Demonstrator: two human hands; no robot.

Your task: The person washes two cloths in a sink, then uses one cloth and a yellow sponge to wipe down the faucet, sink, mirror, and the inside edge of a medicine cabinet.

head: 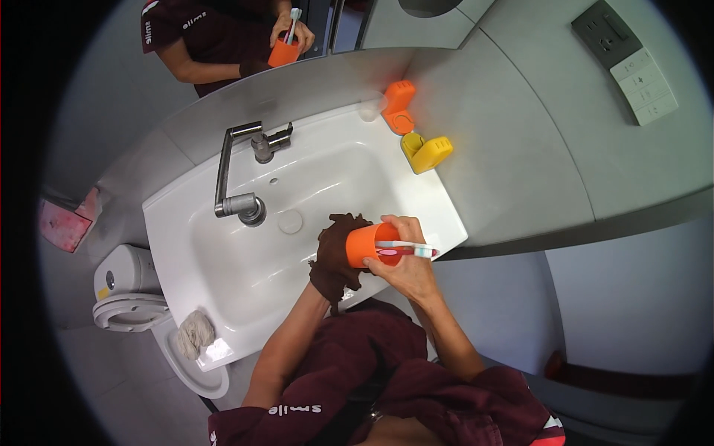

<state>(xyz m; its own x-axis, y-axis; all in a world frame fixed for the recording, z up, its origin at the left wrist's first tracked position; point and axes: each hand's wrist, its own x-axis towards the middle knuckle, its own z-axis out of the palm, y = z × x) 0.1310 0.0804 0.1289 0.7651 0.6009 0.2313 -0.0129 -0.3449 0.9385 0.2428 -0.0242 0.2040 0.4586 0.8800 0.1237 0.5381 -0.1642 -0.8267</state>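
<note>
An orange cup (361, 247) is tilted over the near right part of the white washbasin (240, 290), its mouth towards the right. Two toothbrushes (401, 248), one light blue and white, one pink, lie in it with their heads out past the rim. My right hand (410, 267) grips the cup at its mouth, thumb on the near side. A dark brown cloth (334, 256) covers my left hand and lies against the cup's base; the fingers under it are hidden.
A jointed metal faucet (223, 178) reaches over the basin. Orange (399, 106) and yellow (428, 153) holders and a clear cup (370, 107) stand at the back right corner. A grey rag (195, 334) lies at the near left corner, a toilet (125, 290) beyond. A mirror (223, 56) borders the back.
</note>
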